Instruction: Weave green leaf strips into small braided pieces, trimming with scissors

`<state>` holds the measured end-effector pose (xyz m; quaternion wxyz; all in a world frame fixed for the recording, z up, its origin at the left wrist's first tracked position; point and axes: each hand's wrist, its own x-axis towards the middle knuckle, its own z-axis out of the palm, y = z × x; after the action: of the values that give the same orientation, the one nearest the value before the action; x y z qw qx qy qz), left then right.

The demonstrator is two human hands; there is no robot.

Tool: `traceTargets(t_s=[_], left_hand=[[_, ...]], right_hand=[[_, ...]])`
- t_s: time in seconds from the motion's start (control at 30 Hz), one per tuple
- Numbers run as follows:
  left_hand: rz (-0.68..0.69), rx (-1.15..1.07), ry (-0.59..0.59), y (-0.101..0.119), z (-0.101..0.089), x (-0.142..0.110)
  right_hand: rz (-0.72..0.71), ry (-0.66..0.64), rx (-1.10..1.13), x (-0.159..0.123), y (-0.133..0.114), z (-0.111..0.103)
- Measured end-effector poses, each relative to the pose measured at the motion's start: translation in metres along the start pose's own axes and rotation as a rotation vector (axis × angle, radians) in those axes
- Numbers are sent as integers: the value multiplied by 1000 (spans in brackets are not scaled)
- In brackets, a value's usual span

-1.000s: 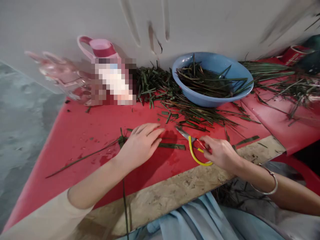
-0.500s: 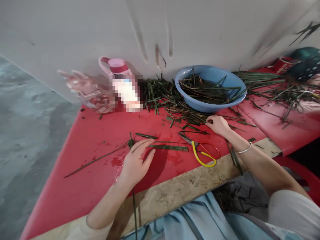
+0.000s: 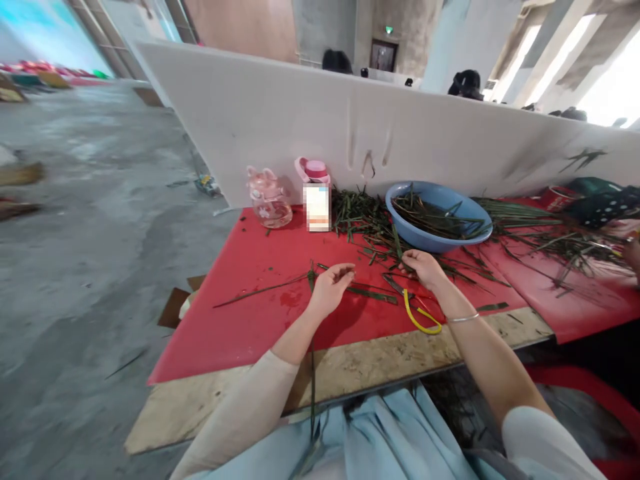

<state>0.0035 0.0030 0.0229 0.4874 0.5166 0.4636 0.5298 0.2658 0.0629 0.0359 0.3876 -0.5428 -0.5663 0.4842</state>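
Note:
My right hand (image 3: 423,268) is pinched on a dark green leaf strip (image 3: 397,244), which stands up from the fingertips in front of the blue basin (image 3: 435,241). My left hand (image 3: 331,288) hovers over the red table cover with its fingers loosely bent and the thumb apart; I see nothing in it. Beside its wrist lies a knotted leaf piece (image 3: 311,275) with long thin ends. A flat cut strip (image 3: 375,294) rests to the right of the left hand. Scissors (image 3: 424,325) with yellow and red handles lie below my right hand, partly covered by it.
Leaf cuttings (image 3: 357,210) are heaped along the white partition (image 3: 250,113). A pink clear bottle (image 3: 270,203) and a pink-lidded cup (image 3: 315,170) stand at the back left. More leaves (image 3: 540,243) and a red can (image 3: 556,198) are on the right. Bare board (image 3: 240,387) forms the front edge.
The view has tilted up, showing the room beyond the partition. My right hand has lifted a leaf strip from the pile. My left hand's fingers are more bent than before.

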Motion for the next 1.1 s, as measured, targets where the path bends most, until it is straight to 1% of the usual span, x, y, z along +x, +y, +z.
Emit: traceTargets(t_s=[0.07, 0.1, 0.13, 0.2, 0.23, 0.3, 0.37, 0.4, 0.43, 0.47, 0.5, 0.53, 0.6, 0.67, 0.73, 0.8, 0.9, 0.97, 1.0, 1.03, 1.1], left_hand=[[-50, -35, 1, -9, -1, 0], [-64, -26, 9, -13, -2, 0], [-69, -3, 22, -16, -3, -2], [-58, 67, 45, -20, -5, -5], [-44, 106, 44, -21, -6, -6], [-7, 179, 36, -22, -6, -9], [26, 224, 24, -22, -4, -11], [36, 231, 18, -22, -4, -12], [40, 229, 14, -22, -3, -13], [40, 222, 10, -23, -2, -13], [40, 215, 5, -23, -2, -14], [43, 211, 2, -23, -1, -15], [51, 212, -2, -22, -1, -16], [59, 220, -2, -21, -1, -16], [62, 228, 2, -19, -1, -17], [67, 232, 7, -18, -1, -17], [80, 220, 11, -17, -2, -16], [81, 209, 11, -17, -2, -16], [67, 195, 1, -16, -1, -17], [44, 171, -20, -16, 0, -17], [-20, 88, -80, -14, 3, -19]], right_hand=[[-70, 15, -91, -4, -4, 26], [-129, 57, -193, -6, -4, 34], [-185, 97, -314, -7, -4, 39], [-258, 149, -565, -9, -1, 35], [-263, 156, -672, -9, 2, 28], [-216, 197, -847, -7, 9, 4], [-134, 324, -1016, -5, 17, -26], [-77, 394, -1100, -3, 21, -41], [-8, 438, -1171, -2, 25, -55], [51, 450, -1219, -1, 29, -67], [80, 445, -1242, 0, 32, -77], [72, 438, -1247, 0, 35, -85], [-26, 426, -1215, 0, 38, -93], [-161, 409, -1147, -2, 37, -94], [-246, 376, -1049, -4, 32, -91], [-260, 338, -936, -6, 26, -88], [-238, 288, -785, -10, 13, -81], [-252, 267, -685, -18, 5, -68], [-260, 259, -624, -24, 1, -58], [-264, 253, -553, -30, -2, -45], [-237, 217, -401, -45, -6, -10]])
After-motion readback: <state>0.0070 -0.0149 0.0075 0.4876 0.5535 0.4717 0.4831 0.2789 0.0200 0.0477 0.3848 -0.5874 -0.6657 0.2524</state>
